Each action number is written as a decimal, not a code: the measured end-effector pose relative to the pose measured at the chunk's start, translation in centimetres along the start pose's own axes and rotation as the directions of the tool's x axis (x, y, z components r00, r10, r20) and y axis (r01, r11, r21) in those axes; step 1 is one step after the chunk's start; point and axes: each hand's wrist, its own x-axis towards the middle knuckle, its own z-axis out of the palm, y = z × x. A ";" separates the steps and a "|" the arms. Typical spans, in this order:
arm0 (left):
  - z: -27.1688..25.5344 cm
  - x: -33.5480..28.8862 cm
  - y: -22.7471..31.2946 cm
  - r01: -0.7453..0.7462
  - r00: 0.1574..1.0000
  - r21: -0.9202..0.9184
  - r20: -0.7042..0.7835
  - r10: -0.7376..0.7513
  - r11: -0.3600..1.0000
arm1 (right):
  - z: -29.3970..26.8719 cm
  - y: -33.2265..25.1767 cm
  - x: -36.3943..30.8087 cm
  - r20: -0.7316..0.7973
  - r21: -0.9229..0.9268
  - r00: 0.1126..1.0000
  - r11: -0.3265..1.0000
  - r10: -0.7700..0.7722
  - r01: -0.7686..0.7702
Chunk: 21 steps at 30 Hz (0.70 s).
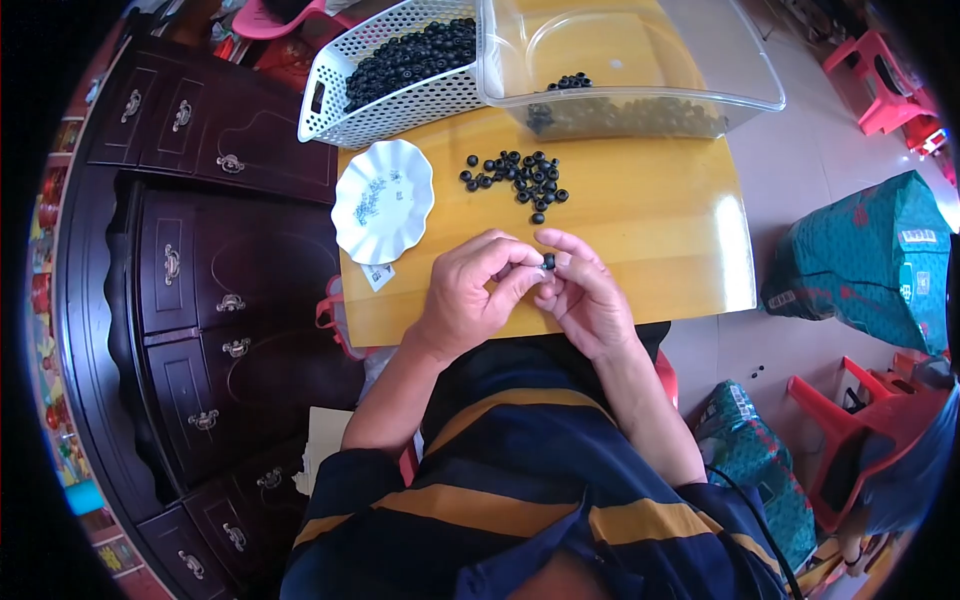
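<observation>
Above the table's near edge, my two hands meet at the fingertips. My right hand (592, 302) pinches a small round black piece (548, 261), shaped like a bead or little wheel, between thumb and finger. Against its left side press the closed thumb and forefinger of my left hand (468, 292); whatever they grip is too small to make out. Just beyond my hands lies a loose heap of similar black pieces (533, 175). A white plate with a wavy rim (349, 238) stands at the left, with many tiny silvery bits (370, 200) on it.
At the table's (660, 240) far side stand a white perforated basket (420, 108) of black pieces and a clear plastic bin (640, 100) holding more. A dark drawer cabinet (200, 265) flanks the left. Right are teal bags (865, 260), red stools (835, 420) and another person (910, 470).
</observation>
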 end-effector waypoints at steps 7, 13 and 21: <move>0.0 0.2 -0.2 -0.026 1.000 0.060 -0.010 0.027 0.998 | 0.2 -0.1 0.0 -0.074 -0.164 0.997 0.986 0.014 -0.026; 0.0 0.1 -0.7 -0.071 0.997 0.160 0.006 0.070 0.985 | 0.1 0.2 -0.1 -0.070 -0.331 0.997 0.944 -0.039 0.013; -1.8 0.5 -2.9 0.426 0.890 -0.441 0.360 -0.279 0.790 | 0.5 -0.3 -0.3 0.030 -0.430 0.999 0.903 0.023 -0.008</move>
